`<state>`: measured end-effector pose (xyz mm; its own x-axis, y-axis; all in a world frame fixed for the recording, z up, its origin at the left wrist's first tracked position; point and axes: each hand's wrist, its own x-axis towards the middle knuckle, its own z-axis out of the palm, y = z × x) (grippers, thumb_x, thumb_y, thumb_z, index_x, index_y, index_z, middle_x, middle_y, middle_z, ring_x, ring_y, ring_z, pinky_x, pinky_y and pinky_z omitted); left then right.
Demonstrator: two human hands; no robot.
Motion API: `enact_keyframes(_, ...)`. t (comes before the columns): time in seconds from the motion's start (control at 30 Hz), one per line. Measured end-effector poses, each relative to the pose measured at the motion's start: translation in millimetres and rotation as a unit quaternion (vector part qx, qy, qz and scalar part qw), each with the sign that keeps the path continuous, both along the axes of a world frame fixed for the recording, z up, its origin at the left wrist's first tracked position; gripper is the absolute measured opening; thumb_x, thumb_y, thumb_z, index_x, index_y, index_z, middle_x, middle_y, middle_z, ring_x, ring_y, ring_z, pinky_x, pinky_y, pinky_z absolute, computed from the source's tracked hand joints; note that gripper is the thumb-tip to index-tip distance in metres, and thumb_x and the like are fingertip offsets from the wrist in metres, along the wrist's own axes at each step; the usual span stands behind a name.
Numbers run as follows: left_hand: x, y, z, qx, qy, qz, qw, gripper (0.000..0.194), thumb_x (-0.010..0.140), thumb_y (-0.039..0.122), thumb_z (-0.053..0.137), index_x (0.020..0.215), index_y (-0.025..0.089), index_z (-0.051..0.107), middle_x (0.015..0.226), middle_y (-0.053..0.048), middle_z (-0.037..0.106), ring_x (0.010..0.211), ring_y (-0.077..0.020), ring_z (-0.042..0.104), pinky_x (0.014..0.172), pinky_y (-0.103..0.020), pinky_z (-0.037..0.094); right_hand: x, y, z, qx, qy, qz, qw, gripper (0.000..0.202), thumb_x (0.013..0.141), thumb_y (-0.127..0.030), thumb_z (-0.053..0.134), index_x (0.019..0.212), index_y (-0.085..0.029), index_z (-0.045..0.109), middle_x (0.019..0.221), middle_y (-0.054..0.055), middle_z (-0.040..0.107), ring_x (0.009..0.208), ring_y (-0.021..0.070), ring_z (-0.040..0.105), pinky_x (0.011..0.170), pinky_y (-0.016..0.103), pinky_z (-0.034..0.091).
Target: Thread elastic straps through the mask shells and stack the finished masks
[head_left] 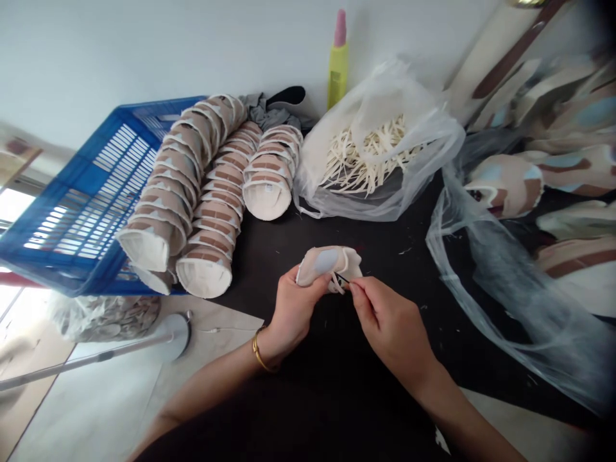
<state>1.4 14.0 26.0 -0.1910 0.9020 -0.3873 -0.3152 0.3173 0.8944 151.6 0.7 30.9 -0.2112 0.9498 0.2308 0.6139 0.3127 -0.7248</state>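
My left hand (293,311) grips a small folded fabric piece (327,263), beige with a pale blue patch, just above the black tabletop (337,385). My right hand (389,324) pinches a thin cream strip at the piece's right underside, with something small and dark at the fingertips that I cannot make out. A gold bangle sits on my left wrist.
Three nested rows of finished beige-and-brown cups (206,186) lie against a tilted blue crate (81,205). A clear bag of cream strips (380,154) stands behind, beside a yellow bottle (338,61). More fabric pieces in plastic (529,186) fill the right.
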Motion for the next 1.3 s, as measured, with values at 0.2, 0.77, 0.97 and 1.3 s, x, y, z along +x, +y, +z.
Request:
enact_keyframes(0.2,0,1,-0.9,0.016,0.017,0.001,1.000,0.023,0.070,0.029,0.083,0.089,0.018,0.076,0.074,0.001,0.071,0.065,-0.0112,0.060,0.062,-0.023,0.046,3,-3,-1.8,0.029,-0.068,0.010,0.997,0.021,0.101,-0.020,0.046,0.090,-0.017,0.064,0.078,0.001,0.065,0.066,0.0134,0.061,0.063,0.026,0.040)
enact_keyframes(0.77,-14,-5,8.6,0.247,0.367,-0.071,0.894,0.016,0.084,0.019,0.066,0.070,0.023,0.072,0.077,-0.005,0.065,0.078,-0.0198,0.053,0.074,-0.031,0.043,-13,12,-1.6,-0.151,0.090,0.026,0.984,0.031,0.102,-0.030,0.040,0.080,-0.020,0.059,0.062,-0.002,0.059,0.049,0.0121,0.053,0.050,0.024,0.038)
enact_keyframes(0.97,-13,0,-5.7,0.182,0.326,-0.078,0.924,0.021,0.086,0.026,0.067,0.066,0.021,0.067,0.070,-0.002,0.060,0.072,-0.0172,0.049,0.068,-0.029,0.041,-16,15,1.9,0.047,-0.228,0.015,0.972,0.028,0.094,-0.012,0.040,0.077,-0.017,0.061,0.067,0.005,0.064,0.048,0.0159,0.057,0.046,0.029,0.025)
enact_keyframes(1.3,-26,20,-6.0,-0.063,-0.158,-0.145,0.975,0.032,0.072,0.033,0.083,0.090,0.012,0.068,0.073,0.001,0.059,0.056,-0.0072,0.048,0.042,-0.018,0.036,11,24,5.5,-0.062,0.028,-0.029,0.997,0.018,0.092,-0.027,0.058,0.095,-0.024,0.075,0.082,0.001,0.076,0.065,0.0147,0.067,0.062,0.025,0.046)
